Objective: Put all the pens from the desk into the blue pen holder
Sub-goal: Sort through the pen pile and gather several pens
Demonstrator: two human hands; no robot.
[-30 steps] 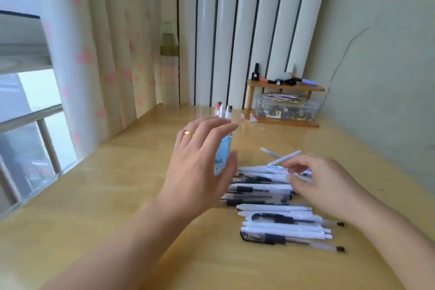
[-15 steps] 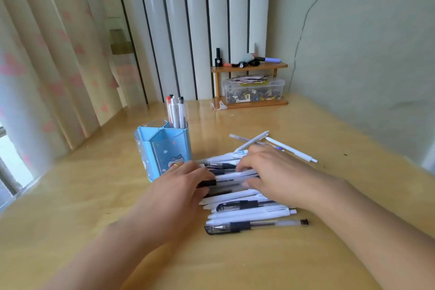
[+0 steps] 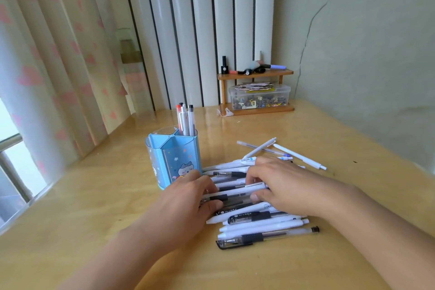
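The blue pen holder (image 3: 174, 160) stands upright on the wooden desk (image 3: 94, 207), with three pens (image 3: 186, 120) sticking out of its back compartment. To its right lies a pile of several white and black pens (image 3: 261, 223). My left hand (image 3: 186, 205) lies on the pile's left end, just in front of the holder, with fingers and thumb curled round a few pens. My right hand (image 3: 280, 186) rests on the pile's middle and pinches a white pen between fingers and thumb. Three loose pens (image 3: 299, 156) lie behind the pile.
A small wooden shelf (image 3: 256, 74) with a clear plastic box (image 3: 259, 97) stands at the desk's back, against the wall. A pink-patterned curtain (image 3: 47, 77) and a window are on the left. The wall runs along the desk's right side.
My left hand has come down from in front of the holder onto the pile's left end. Both hands have closed on pens. The view has swung right and down.
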